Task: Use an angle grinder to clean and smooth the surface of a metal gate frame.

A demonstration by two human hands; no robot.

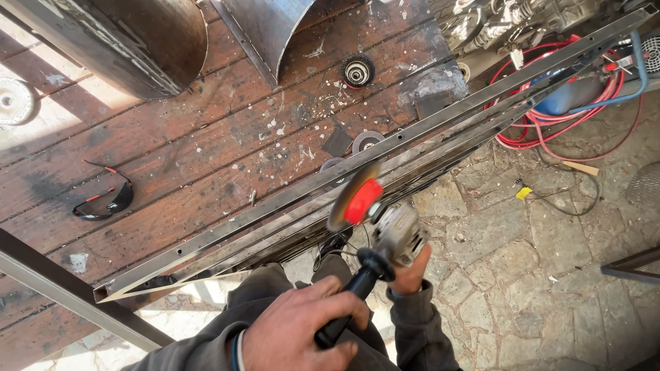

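Note:
An angle grinder [399, 233] with a grey head and a red-backed disc [355, 199] hovers at the edge of long steel angle bars [385, 158] lying along the wooden bench [206, 144]. My left hand [302, 330] grips the grinder's black side handle. My right hand [412, 271] wraps the grinder's body from below. The disc is blurred and sits right at the bars' near edge.
Black and red safety glasses [103, 199] lie on the bench at left. A wire cup brush [357, 70], flap discs [366, 141] and curved sheet metal [137, 41] sit farther back. Red hoses [550, 130] coil on the stone floor at right. A steel bar [69, 292] crosses lower left.

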